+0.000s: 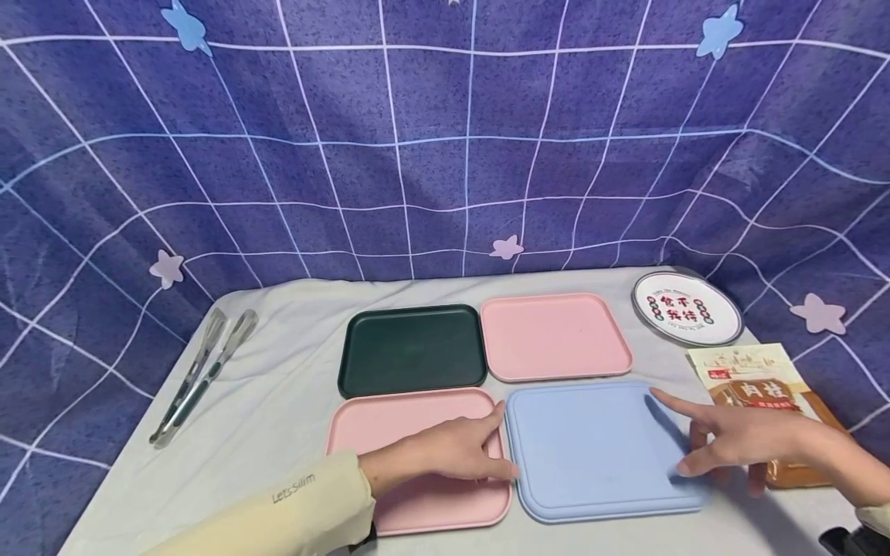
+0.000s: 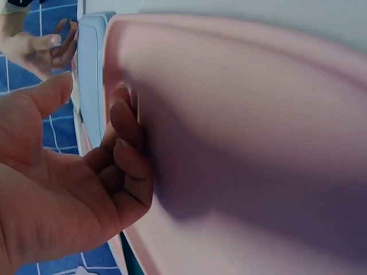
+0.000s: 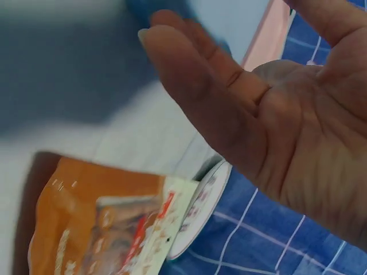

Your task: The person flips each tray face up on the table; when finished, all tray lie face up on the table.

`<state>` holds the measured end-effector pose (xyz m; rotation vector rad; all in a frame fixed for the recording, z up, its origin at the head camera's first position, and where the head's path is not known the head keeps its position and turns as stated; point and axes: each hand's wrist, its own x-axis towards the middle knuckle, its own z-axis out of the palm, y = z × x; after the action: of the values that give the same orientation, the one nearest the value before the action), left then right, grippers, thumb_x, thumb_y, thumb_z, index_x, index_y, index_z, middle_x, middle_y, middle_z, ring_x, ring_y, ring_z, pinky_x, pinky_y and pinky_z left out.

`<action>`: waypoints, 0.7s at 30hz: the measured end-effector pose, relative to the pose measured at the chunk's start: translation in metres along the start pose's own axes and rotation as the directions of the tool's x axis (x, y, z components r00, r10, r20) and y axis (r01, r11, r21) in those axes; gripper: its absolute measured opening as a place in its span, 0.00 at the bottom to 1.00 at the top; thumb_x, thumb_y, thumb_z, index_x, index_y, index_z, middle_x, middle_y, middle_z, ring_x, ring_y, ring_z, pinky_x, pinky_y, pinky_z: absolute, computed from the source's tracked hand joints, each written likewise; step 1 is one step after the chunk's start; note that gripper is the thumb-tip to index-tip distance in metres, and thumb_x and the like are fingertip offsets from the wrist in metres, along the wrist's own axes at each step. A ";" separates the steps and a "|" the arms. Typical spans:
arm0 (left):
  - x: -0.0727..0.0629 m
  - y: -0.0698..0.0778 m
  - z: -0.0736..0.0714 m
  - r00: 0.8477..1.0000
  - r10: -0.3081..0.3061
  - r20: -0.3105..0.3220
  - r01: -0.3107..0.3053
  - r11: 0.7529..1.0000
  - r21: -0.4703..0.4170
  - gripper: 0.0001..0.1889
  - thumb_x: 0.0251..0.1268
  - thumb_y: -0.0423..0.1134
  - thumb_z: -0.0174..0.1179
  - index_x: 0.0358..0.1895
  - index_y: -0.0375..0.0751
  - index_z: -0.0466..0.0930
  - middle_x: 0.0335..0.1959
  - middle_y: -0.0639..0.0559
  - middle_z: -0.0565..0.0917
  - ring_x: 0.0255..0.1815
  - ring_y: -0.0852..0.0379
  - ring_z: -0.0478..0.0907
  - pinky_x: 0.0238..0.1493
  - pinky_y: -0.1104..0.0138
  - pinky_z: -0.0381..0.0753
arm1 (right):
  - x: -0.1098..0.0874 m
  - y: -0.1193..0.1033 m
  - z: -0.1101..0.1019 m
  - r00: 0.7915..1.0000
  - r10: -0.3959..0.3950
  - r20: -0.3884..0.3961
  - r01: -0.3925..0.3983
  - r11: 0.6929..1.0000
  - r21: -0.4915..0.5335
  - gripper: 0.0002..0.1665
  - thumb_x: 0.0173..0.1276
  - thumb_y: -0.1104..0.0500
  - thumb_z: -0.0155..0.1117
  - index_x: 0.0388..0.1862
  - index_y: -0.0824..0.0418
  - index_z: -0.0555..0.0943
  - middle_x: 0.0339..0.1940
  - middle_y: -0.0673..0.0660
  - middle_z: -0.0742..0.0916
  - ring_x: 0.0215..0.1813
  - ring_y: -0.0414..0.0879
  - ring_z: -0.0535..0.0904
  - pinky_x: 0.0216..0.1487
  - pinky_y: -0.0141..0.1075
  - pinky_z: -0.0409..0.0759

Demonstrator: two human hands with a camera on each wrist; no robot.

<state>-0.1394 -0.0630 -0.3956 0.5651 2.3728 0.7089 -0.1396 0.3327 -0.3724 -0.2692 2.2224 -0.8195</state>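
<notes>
A light blue rectangular tray (image 1: 598, 448) lies at the front, right of a pink tray (image 1: 396, 506). My left hand (image 1: 460, 448) hovers over the pink tray's right side, thumb and index finger spread at the blue tray's left edge. In the left wrist view its other fingers curl loosely around nothing. At the blue tray's right side is my right hand (image 1: 740, 439), index finger extended and thumb apart, holding nothing. Whether either hand touches the tray, I cannot tell. Behind lie a dark green tray (image 1: 415, 351) and a second pink tray (image 1: 556, 337).
Metal tongs (image 1: 202, 382) with dark green grips lie at the far left. A white oval plate (image 1: 688, 328) with red characters sits at the back right. Beside my right hand lies an orange-brown seasoning packet (image 3: 103, 212). A blue grid-patterned curtain (image 1: 431, 100) surrounds the white-covered table.
</notes>
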 end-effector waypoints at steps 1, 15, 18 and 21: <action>0.000 0.001 0.000 1.000 -0.006 0.002 0.005 1.000 0.027 0.54 0.60 0.65 0.65 0.82 0.47 0.46 0.20 0.58 0.84 0.31 0.63 0.79 0.47 0.68 0.77 | -0.001 0.003 0.000 1.000 0.019 -0.002 -0.019 1.000 0.004 0.64 0.64 0.50 0.72 0.84 0.58 0.39 0.35 0.58 0.78 0.26 0.49 0.78 0.16 0.46 0.80; 0.010 0.028 0.008 0.991 -0.126 0.042 0.111 0.960 0.259 0.58 0.58 0.66 0.65 0.80 0.33 0.47 0.38 0.44 0.86 0.36 0.57 0.77 0.49 0.64 0.78 | 0.004 0.014 0.004 0.993 0.113 0.032 -0.116 0.988 0.099 0.67 0.67 0.49 0.70 0.82 0.63 0.31 0.34 0.60 0.81 0.25 0.53 0.84 0.18 0.48 0.82; 0.011 0.032 0.010 0.988 -0.150 0.021 0.138 0.950 0.278 0.58 0.58 0.66 0.65 0.80 0.33 0.47 0.41 0.41 0.86 0.37 0.55 0.78 0.49 0.64 0.78 | 0.005 0.014 0.005 0.990 0.143 0.019 -0.144 0.985 0.091 0.67 0.66 0.48 0.71 0.82 0.64 0.31 0.35 0.59 0.82 0.25 0.53 0.85 0.18 0.48 0.82; 0.012 0.035 0.012 0.987 -0.159 -0.006 0.154 0.943 0.295 0.57 0.57 0.66 0.65 0.79 0.30 0.49 0.52 0.37 0.85 0.43 0.54 0.81 0.52 0.64 0.79 | 0.005 0.014 0.005 0.987 0.162 0.010 -0.162 0.982 0.096 0.68 0.65 0.48 0.71 0.82 0.64 0.31 0.37 0.59 0.82 0.24 0.52 0.85 0.19 0.47 0.82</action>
<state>-0.1326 -0.0253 -0.3877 0.4942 2.4905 0.2793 -0.1390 0.3392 -0.3872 -0.0412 2.1630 -0.8342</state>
